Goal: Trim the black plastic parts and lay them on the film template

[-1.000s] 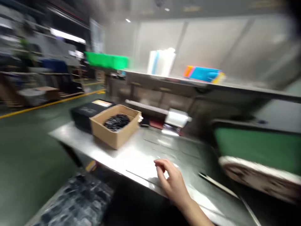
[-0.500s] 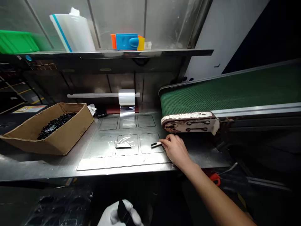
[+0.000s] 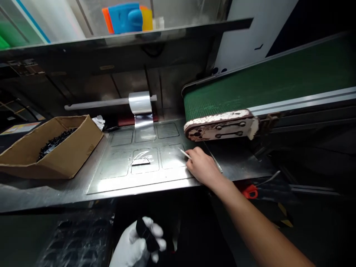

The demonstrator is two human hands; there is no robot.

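Observation:
My left hand (image 3: 129, 244), in a white glove, is low in front of the bench, its fingers closed round a dark, rounded flat part (image 3: 147, 235). Further up, my bare right hand (image 3: 204, 167) pinches a slim pale stick (image 3: 184, 153), which points up and left. This hand is over the right side of a clear sheet (image 3: 116, 185) marked with several outlined rectangles. On the middle front rectangle lies a small white piece (image 3: 140, 161) with a dark edge. Clear film hangs from a roll (image 3: 139, 102) behind the sheet.
A cardboard box (image 3: 80, 157) of small black parts stands left. The green conveyor (image 3: 236, 89) reaches in from the right, its end close behind my right hand. Above runs a shelf (image 3: 178, 34). A tray of dark parts (image 3: 78, 237) sits below the bench at left.
The view has tilted and shifted. My right hand has turned the stick so that its pale thin end now points up-left; its black end no longer shows. The left hand still holds the dark part.

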